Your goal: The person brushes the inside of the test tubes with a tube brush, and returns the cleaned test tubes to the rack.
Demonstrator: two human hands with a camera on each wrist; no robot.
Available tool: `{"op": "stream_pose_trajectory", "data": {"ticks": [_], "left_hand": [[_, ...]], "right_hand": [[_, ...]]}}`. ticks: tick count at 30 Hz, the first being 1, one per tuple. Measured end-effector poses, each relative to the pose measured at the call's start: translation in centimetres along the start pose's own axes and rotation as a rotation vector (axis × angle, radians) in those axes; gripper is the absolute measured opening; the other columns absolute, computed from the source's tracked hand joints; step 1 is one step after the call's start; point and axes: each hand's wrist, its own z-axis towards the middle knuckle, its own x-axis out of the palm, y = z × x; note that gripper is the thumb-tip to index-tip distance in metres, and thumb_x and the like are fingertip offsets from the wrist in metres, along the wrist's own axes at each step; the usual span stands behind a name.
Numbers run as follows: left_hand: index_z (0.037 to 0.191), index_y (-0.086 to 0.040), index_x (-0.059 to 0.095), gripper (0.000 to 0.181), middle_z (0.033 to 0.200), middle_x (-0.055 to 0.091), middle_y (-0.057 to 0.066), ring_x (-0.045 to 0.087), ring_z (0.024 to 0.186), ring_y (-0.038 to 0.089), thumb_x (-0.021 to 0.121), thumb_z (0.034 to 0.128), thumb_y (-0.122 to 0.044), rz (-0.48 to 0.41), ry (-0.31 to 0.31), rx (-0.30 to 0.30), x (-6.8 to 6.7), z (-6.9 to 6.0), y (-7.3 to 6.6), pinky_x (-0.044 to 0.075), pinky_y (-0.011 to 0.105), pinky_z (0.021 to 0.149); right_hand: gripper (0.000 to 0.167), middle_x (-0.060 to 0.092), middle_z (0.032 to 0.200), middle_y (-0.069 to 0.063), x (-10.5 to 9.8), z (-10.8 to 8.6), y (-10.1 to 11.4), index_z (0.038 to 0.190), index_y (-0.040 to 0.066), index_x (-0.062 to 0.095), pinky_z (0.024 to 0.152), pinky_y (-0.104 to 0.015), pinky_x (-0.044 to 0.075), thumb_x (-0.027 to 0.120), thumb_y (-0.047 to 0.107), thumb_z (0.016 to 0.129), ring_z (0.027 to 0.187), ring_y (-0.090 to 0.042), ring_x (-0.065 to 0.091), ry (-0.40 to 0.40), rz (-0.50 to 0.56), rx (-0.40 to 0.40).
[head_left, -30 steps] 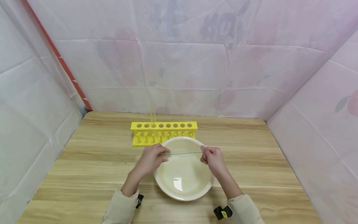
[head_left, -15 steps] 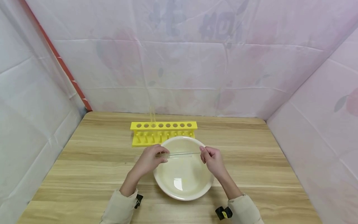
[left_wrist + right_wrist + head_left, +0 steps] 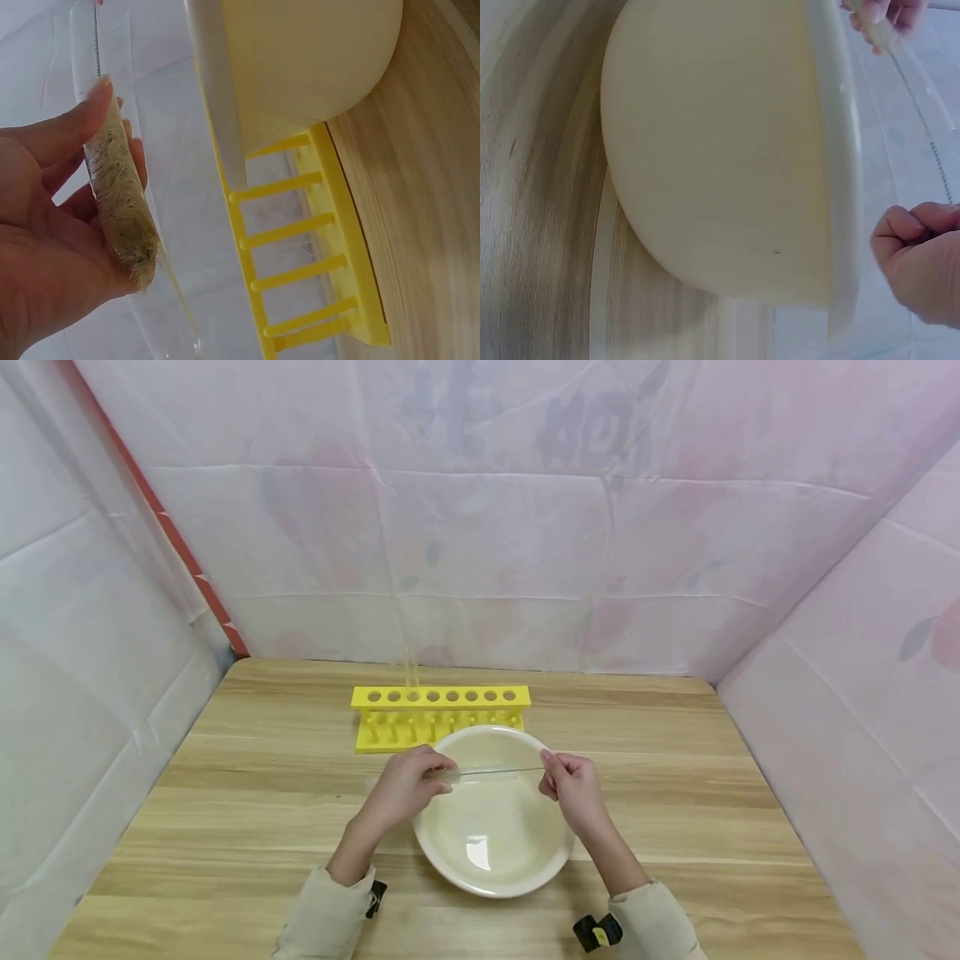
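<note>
My left hand point(image 3: 401, 785) holds a clear glass test tube point(image 3: 81, 52) between thumb and fingers, lying roughly level above the basin. Inside the tube sits a test tube brush point(image 3: 120, 180), its pale bristles seen through the glass at the left palm. Its thin twisted wire point(image 3: 937, 161) runs out of the tube's mouth towards my right hand point(image 3: 573, 789), which pinches the wire's far end with thumb and curled fingers. Below both hands stands a cream basin point(image 3: 493, 889).
Behind the basin is a yellow test tube rack point(image 3: 441, 697) with a row of holes and pegs; another clear tube point(image 3: 411, 668) stands upright in it. The basin's rim overlaps the rack's right front. Cloth walls point(image 3: 487, 527) enclose the wooden table point(image 3: 675, 760).
Since half a second ago my right hand and the brush wire have shifted slightly right. A little more bristle shows past my left fingertips. The left hand has barely moved.
</note>
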Motion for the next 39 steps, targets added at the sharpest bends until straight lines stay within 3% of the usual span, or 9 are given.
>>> {"op": "stream_pose_trajectory", "data": {"ticks": [4,7,13,17,20,26,32,36,39], "left_hand": [[0.091,-0.008,0.071,0.022,0.083,0.063,-0.001,0.058,0.076,0.016,0.076,0.0702,-0.005,0.048,-0.011,0.008,0.17,0.08,-0.34,0.043,0.037,0.075],[0.093,-0.008,0.070,0.022,0.085,0.063,0.000,0.059,0.078,0.017,0.075,0.0715,-0.006,0.048,0.012,0.017,0.21,0.06,-0.28,0.044,0.036,0.075],[0.098,-0.007,0.069,0.023,0.091,0.064,0.001,0.058,0.083,0.016,0.073,0.0753,-0.007,-0.040,0.061,-0.010,-0.19,-0.21,0.21,0.048,0.032,0.073],[0.099,-0.006,0.068,0.023,0.093,0.064,0.002,0.057,0.085,0.016,0.072,0.0764,-0.007,-0.100,0.072,-0.018,-0.49,-0.41,0.55,0.048,0.032,0.074],[0.098,-0.007,0.068,0.022,0.093,0.064,0.002,0.057,0.086,0.016,0.072,0.0761,-0.006,-0.116,0.069,-0.025,-0.55,-0.45,0.61,0.048,0.032,0.075],[0.093,-0.007,0.070,0.022,0.089,0.064,0.001,0.059,0.082,0.016,0.075,0.0724,-0.004,-0.026,0.025,-0.014,-0.16,-0.37,0.30,0.048,0.031,0.072],[0.091,-0.009,0.071,0.022,0.085,0.063,0.000,0.059,0.081,0.019,0.076,0.0704,-0.006,0.067,0.003,0.001,0.07,-0.36,-0.15,0.044,0.039,0.076],[0.092,-0.009,0.071,0.022,0.085,0.063,0.000,0.058,0.082,0.020,0.075,0.0711,-0.006,0.072,0.014,-0.007,0.14,-0.41,-0.08,0.041,0.042,0.077],[0.093,-0.008,0.070,0.022,0.086,0.063,0.000,0.057,0.082,0.017,0.075,0.0717,-0.006,0.038,0.028,-0.019,0.15,-0.54,0.17,0.044,0.038,0.076]], "right_hand": [[0.047,0.026,0.046,0.000,-0.07,-0.01,0.18,0.049,0.006,0.030,0.050,-0.024,0.031,0.043,0.002,0.094,0.040,-0.010,0.027,-0.001,0.159,0.103],[0.047,0.026,0.047,0.000,-0.26,-0.12,0.25,0.050,0.005,0.030,0.051,-0.024,0.031,0.044,0.003,0.094,0.041,-0.010,0.028,-0.011,0.151,0.113],[0.045,0.036,0.049,-0.006,-0.51,-0.49,0.14,0.054,-0.002,0.035,0.051,-0.022,0.030,0.047,0.010,0.096,0.046,-0.013,0.035,-0.022,-0.077,-0.032],[0.045,0.039,0.050,-0.007,-0.52,-0.61,0.06,0.056,-0.007,0.037,0.048,-0.021,0.030,0.048,0.010,0.095,0.047,-0.011,0.036,-0.001,-0.116,-0.146],[0.045,0.040,0.050,-0.007,-0.52,-0.64,0.01,0.055,-0.008,0.038,0.047,-0.021,0.030,0.048,0.010,0.095,0.046,-0.011,0.037,0.007,-0.126,-0.173],[0.045,0.037,0.048,-0.005,-0.35,-0.48,0.11,0.053,-0.002,0.037,0.048,-0.022,0.031,0.049,0.010,0.095,0.045,-0.012,0.036,-0.034,-0.103,-0.036],[0.046,0.029,0.049,-0.002,-0.27,-0.29,0.45,0.050,0.005,0.031,0.050,-0.024,0.034,0.045,0.002,0.094,0.042,-0.011,0.031,-0.055,0.111,0.129],[0.047,0.028,0.049,-0.001,-0.36,-0.45,0.52,0.049,0.006,0.030,0.049,-0.024,0.032,0.044,0.000,0.094,0.041,-0.011,0.029,-0.058,0.169,0.165],[0.046,0.031,0.049,-0.003,-0.45,-0.55,0.32,0.050,0.005,0.032,0.051,-0.023,0.034,0.045,0.004,0.094,0.043,-0.012,0.033,-0.057,0.101,0.127]]}}
